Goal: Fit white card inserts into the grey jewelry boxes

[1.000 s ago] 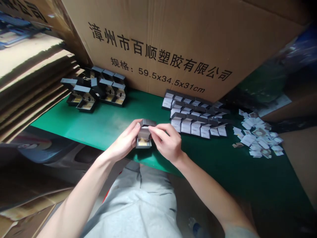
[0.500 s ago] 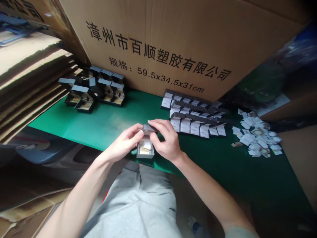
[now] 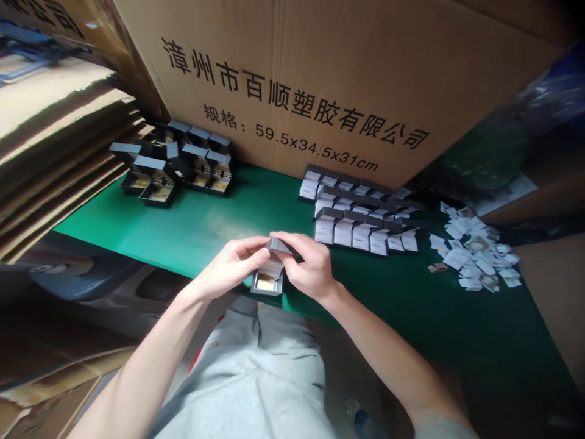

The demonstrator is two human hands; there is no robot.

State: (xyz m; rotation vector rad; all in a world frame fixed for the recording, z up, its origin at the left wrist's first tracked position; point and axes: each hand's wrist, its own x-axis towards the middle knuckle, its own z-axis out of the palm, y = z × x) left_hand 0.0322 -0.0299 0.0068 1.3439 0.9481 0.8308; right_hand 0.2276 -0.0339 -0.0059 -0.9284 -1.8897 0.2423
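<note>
A small dark hinged box (image 3: 267, 291) stands with its lid raised near the table's front edge. Inside it a pale, yellowish lining shows. My left hand (image 3: 237, 262) is closed on the left side of the lid, its thumb against the near face. From the right, my right hand (image 3: 308, 262) grips the same lid, with its fingers along the top edge and its thumb partly hidden. Several similar open boxes with white inserts (image 3: 342, 231) stand in rows beyond my right hand. Other open boxes (image 3: 158, 183) with yellowish insides sit at the back left.
The green table (image 3: 192, 225) extends to both sides. A loose heap of small white pieces (image 3: 479, 250) lies on the right. A large cardboard carton (image 3: 320, 61) stands along the back, and stacked cardboard sheets (image 3: 59, 146) rise at the left.
Both hands have come slightly lower and nearer with the lid, which is now tilted further over the base. The other boxes and the white heap look the same.
</note>
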